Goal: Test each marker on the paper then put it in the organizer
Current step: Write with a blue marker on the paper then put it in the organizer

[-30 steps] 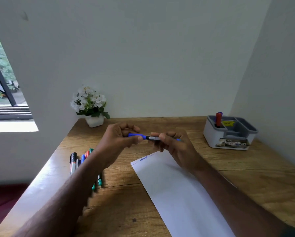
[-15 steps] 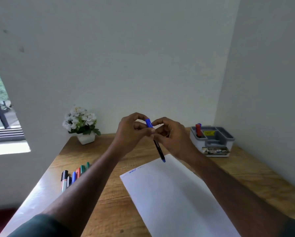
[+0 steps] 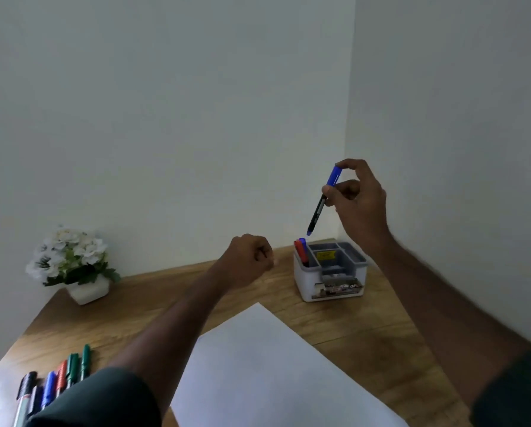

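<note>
My right hand (image 3: pixel 358 198) pinches a capped blue marker (image 3: pixel 321 201) near its cap, held nearly upright with its lower end just above the organizer's left compartment. The white and grey organizer (image 3: pixel 332 285) stands at the back right of the wooden table and holds a red marker (image 3: pixel 299 252) and a blue one (image 3: pixel 303 241). My left hand (image 3: pixel 249 257) hovers as a closed fist left of the organizer, holding nothing I can see. A white sheet of paper (image 3: pixel 267 365) lies in front of me. Several markers (image 3: pixel 57 380) lie in a row at the near left.
A white pot of white flowers (image 3: pixel 73 266) sits at the table's back left corner. Walls close the table at the back and on the right. The table's left edge (image 3: pixel 17 334) runs along beside the marker row.
The two hands have come apart. My right hand carried the blue marker up and right over the organizer. My left hand let go and closed into a fist. The view turned right.
</note>
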